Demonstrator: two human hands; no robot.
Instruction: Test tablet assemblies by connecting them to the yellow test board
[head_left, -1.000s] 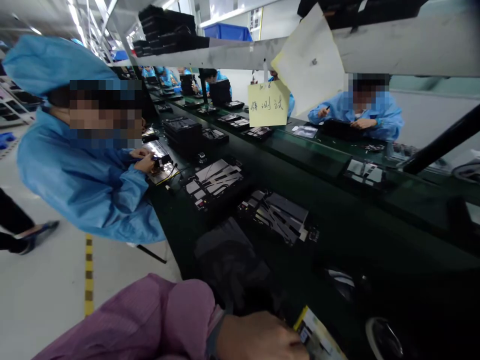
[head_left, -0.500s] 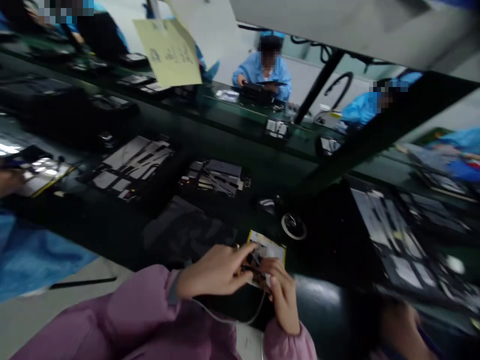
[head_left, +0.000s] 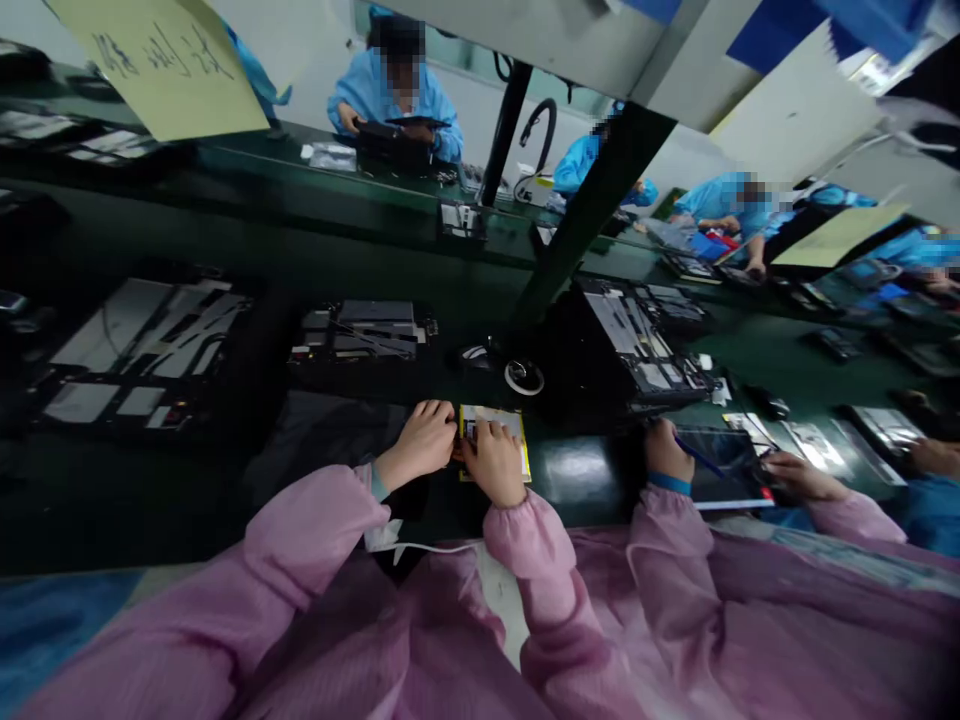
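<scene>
L hand & R hand meet over the L part of a yellow-edged sheet, flat on the near tabletop. What's under the fingers is mostly hidden; can't tell if either hand grips smth. L hand: palm down, fingers curled, at the sheet's L edge. R hand: back up, fingers bent over the sheet, pointing far & slightly L. Pink sleeves reach in from the near side. Tabletop's dark green. Dark cloth to L, hard to make out; white-rimmed ring just far of the sheet; opened device to R. Co-worker's hand w/ pen, near R. Far side: workers in blue, one part-hidden by a post; yellow note far L, cut off at top.
</scene>
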